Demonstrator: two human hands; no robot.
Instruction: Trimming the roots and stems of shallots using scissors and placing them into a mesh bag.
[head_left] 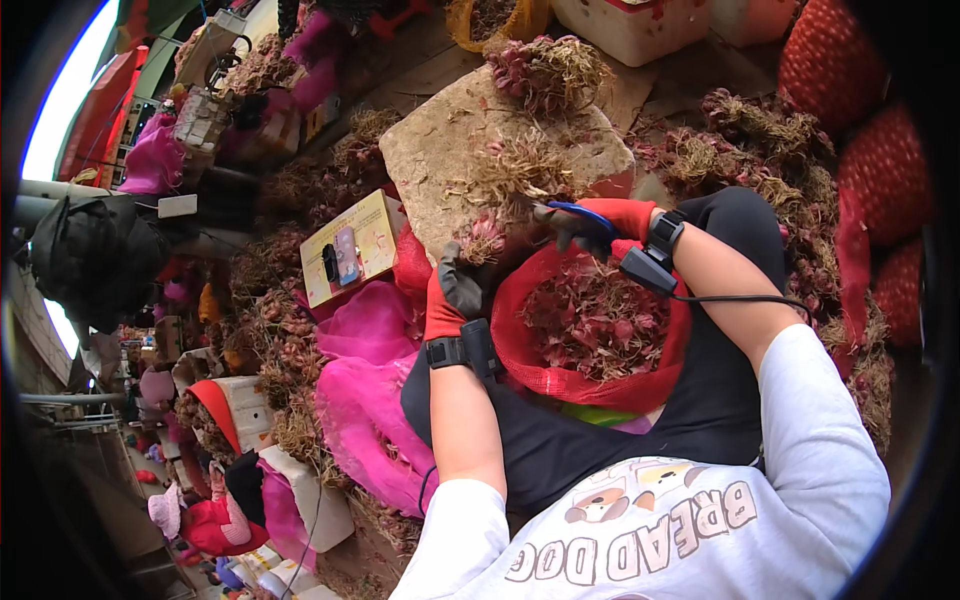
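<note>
My left hand point(460, 285), in a grey and red glove, is closed around a small bunch of shallots point(482, 240) at the near edge of a pale, flat-topped block point(430, 150). To its right, my right hand point(572, 230), gloved alike, grips blue-handled scissors point(590, 213); their blades are hard to make out. Dry roots and stalks point(515, 170) lie on the block between the hands and a larger tied bundle of shallots point(545, 75) at its far edge. Below my hands, between my legs, an open red mesh bag point(512, 350) holds loose shallots point(600, 320).
Shallot bundles point(770, 150) lie heaped on the right, beside full red mesh sacks point(835, 65). On the left are a yellow box point(375, 235) bearing a phone point(346, 255) and pink mesh point(375, 390). Farther left, a person in red point(215, 525) bends down.
</note>
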